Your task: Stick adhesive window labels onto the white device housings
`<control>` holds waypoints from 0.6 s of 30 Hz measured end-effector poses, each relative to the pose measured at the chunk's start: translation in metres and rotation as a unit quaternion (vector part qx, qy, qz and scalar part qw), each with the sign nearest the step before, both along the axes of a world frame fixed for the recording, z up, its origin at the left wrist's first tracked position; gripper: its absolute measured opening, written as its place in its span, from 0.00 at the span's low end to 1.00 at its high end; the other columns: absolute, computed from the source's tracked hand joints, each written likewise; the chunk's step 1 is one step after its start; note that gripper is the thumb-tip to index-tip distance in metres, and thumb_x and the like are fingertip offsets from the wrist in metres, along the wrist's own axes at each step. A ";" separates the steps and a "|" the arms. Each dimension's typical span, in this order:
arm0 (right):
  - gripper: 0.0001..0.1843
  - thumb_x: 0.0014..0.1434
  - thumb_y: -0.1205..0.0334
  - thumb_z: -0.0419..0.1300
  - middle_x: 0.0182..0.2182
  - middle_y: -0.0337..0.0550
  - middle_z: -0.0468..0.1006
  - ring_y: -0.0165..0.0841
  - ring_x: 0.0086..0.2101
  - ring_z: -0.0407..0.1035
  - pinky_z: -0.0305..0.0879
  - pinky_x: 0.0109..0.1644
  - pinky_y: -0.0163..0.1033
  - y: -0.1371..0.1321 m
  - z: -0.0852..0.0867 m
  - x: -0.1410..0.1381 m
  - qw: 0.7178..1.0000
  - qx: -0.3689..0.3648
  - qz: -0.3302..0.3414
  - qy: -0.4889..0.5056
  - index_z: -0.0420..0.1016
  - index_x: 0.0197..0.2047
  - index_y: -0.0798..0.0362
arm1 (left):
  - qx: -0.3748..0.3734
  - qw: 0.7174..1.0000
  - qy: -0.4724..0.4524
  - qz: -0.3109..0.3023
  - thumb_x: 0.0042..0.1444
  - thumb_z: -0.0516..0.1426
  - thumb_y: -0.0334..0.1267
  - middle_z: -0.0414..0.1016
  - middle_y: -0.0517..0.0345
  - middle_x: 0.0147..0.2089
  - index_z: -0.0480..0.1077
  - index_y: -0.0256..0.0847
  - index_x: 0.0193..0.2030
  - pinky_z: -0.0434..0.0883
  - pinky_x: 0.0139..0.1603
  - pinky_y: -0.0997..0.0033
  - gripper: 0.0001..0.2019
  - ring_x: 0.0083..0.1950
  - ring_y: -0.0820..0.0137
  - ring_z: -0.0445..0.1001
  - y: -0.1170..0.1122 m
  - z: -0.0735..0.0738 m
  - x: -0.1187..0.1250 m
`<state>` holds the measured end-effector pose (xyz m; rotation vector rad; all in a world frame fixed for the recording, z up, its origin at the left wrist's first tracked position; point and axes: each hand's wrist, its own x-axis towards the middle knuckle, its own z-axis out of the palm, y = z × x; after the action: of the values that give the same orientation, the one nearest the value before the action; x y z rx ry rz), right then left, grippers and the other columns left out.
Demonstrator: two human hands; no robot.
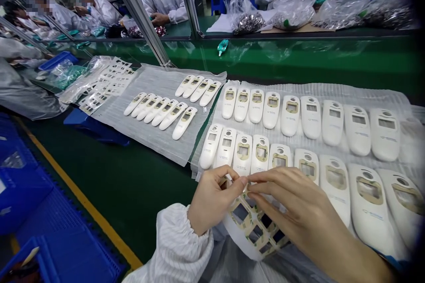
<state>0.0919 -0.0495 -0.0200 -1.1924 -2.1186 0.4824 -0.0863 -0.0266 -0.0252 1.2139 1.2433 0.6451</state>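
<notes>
One left hand [212, 199] and one right hand [299, 212] are seen, and eighteen casings [332, 123] are counted on one sheet [318, 90].

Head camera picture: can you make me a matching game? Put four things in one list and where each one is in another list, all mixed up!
Things:
1. strip of die-cut adhesive frames
2. white plastic device shells
3. blue plastic crate
4. yellow stripe

Places:
A. bottom left corner of the view
B. running along the green surface
C. pinched by the left hand and right hand
D. in rows on white sheets

Pairs: 1-C, 2-D, 3-A, 4-B
</notes>
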 end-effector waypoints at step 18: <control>0.05 0.62 0.67 0.57 0.40 0.44 0.76 0.36 0.40 0.68 0.61 0.43 0.45 0.008 0.006 -0.007 0.996 0.058 0.037 -0.061 0.72 0.41 0.54 | 0.010 1.000 0.004 0.007 0.54 0.57 0.44 0.52 0.69 0.15 0.62 0.37 0.21 0.47 0.17 0.80 0.17 0.17 0.82 0.48 0.002 -0.002 -0.012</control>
<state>0.0849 -0.0419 -0.0145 -1.1047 -2.2683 0.3210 -0.0984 -0.0245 -0.0269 1.2261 1.2555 0.6644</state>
